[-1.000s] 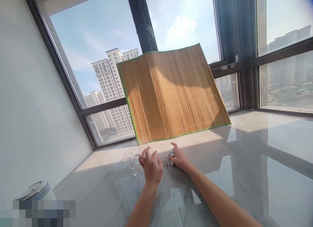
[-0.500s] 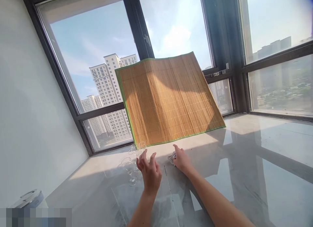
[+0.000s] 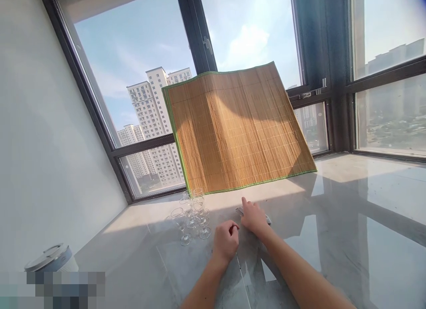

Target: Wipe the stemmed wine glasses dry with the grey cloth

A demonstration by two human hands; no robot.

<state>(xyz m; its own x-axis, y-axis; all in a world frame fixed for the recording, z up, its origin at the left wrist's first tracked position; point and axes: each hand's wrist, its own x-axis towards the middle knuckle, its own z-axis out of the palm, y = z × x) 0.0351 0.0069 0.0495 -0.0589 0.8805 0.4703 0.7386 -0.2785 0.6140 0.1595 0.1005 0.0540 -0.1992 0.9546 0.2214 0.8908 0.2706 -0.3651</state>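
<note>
Curling left grip (image 3: 226,240) into a loose empty fist, withdrawing from clear stemmed wine glasses (image 3: 193,211); keeping right grip (image 3: 254,217) flat on small grey cloth (image 3: 267,220).

On the counter (image 3: 333,238), the glasses (image 3: 191,213) are standing just left of the left hand (image 3: 225,240), the right hand (image 3: 253,217) is lying on a cloth (image 3: 267,220), and the mat (image 3: 238,129) is leaning against the window (image 3: 133,78) behind them.

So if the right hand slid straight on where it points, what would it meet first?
Likely the right hand meets the green-edged tan bamboo mat standing just ahead; depth is unclear.
</note>
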